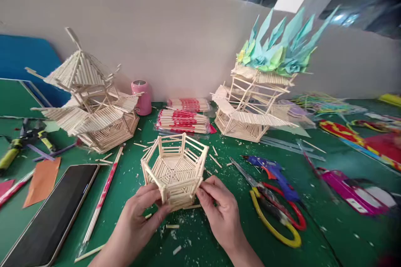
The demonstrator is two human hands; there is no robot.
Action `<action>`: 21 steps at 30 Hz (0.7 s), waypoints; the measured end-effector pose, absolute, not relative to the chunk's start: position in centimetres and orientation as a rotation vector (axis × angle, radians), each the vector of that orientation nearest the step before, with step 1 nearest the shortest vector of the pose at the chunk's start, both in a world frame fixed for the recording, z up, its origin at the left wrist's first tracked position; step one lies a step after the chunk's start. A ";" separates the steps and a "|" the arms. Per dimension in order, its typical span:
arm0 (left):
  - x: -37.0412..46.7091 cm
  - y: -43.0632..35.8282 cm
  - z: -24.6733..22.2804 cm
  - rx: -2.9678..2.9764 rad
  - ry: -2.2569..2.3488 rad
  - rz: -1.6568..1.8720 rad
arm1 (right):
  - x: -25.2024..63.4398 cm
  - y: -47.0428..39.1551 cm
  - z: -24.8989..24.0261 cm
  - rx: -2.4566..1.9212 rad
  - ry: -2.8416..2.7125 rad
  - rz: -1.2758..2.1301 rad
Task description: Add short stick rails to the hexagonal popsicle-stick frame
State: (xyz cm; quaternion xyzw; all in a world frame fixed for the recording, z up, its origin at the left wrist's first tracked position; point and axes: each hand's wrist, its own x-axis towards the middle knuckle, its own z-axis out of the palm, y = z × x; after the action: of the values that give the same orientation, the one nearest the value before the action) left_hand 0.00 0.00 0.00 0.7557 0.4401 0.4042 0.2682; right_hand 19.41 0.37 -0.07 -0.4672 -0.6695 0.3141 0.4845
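Between my hands is a small six-sided frame of pale wooden sticks (173, 167), with a slatted floor, upright corner posts and a top rail. My left hand (139, 217) pinches its near left corner, thumb low on the front side. At the near right corner, my right hand (219, 204) grips the frame between thumb and fingers. The frame stands upright, tilted slightly toward me; whether its base touches the green table (194, 242) I cannot tell. Cut stick pieces (172, 226) and pale crumbs lie around it.
A stick pagoda (94, 112) stands at back left, another stick model with blue-green paper (257, 104) at back right. Bundled sticks (183, 121) and a pink can (142, 98) sit behind. Scissors (269, 208), a blue glue gun (275, 175) and a phone (53, 217) flank my hands.
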 end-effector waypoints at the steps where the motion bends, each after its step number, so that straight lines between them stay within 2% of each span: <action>1: 0.0 -0.1 0.0 2.040 1.190 1.080 | 19.3 0.4 0.0 -1.133 -1.628 0.759; 21: -0.4 1.1 0.7 1.939 1.251 0.935 | 19.2 1.3 0.1 -1.177 -1.588 0.763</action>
State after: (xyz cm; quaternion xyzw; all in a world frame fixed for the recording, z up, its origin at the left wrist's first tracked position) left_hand -0.37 1.11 0.73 0.7379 0.4759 0.3557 0.3202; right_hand 19.25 1.28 0.06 -0.4846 -0.6535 0.3140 0.4894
